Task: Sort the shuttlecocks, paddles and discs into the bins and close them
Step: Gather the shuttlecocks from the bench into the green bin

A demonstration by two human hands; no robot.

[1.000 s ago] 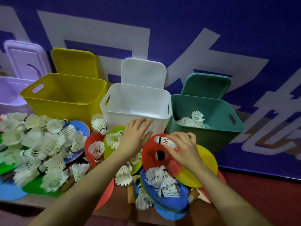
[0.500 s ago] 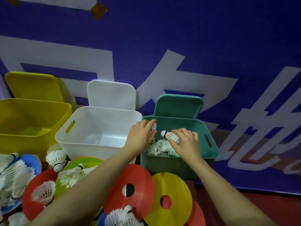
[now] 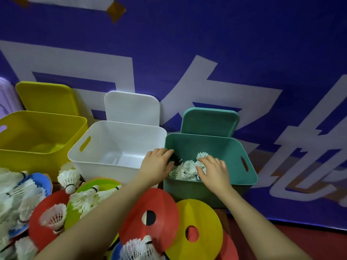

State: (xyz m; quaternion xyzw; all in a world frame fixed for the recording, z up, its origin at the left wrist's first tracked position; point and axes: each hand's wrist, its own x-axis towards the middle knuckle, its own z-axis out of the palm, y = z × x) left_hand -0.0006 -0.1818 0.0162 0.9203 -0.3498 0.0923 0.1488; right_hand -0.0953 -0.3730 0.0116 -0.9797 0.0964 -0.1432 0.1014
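Now we see a big blue banner point(image 3: 187, 44) behind three open plastic bins: yellow point(image 3: 28, 152), white point(image 3: 90, 160) and teal point(image 3: 216, 182). Our left hand point(image 3: 155, 166) reaches over the teal bin's near rim, fingers loosely extended; our right hand point(image 3: 214, 171) rests spread on the pile of white feather shuttlecocks point(image 3: 185, 168) inside. Nearer us lie red point(image 3: 150, 218) and yellow point(image 3: 197, 231) flat plastic discs.

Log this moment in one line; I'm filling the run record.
stage: shuttlecocks going in | both hands: left hand, right hand in green bin | white bin: empty | lids: off
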